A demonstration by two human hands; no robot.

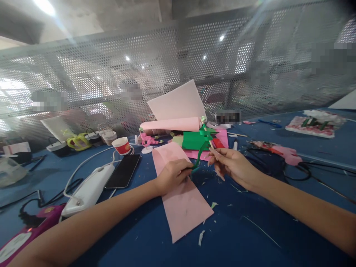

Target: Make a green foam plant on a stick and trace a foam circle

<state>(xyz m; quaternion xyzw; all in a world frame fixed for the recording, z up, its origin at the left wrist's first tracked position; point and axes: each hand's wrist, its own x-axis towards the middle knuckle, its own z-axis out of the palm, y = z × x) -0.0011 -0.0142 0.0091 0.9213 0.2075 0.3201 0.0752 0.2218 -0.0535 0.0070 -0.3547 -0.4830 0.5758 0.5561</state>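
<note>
The blue tabletop (250, 230) carries a long pink paper sheet (183, 200), a black phone (124, 170) just beside a white power strip (89, 189), a red-and-white cup (121, 145) farther back, and small paper scraps (201, 237) scattered near the sheet.

You sit in craft workshop, shared-bench sort. Blue counter (250, 241) before you littered with paper scraps (201, 237). Pink paper sheets (185, 204), green cut paper (194, 141), rolled pink cone (169, 124) heaped at middle. Perforated metal screen (111, 74) fences your place from lit room beyond. More paper craft pieces (311, 126) lie far right on same counter; cables (91, 157), phone (124, 170), paper cup (122, 145) mixed among clutter at your left.
</note>
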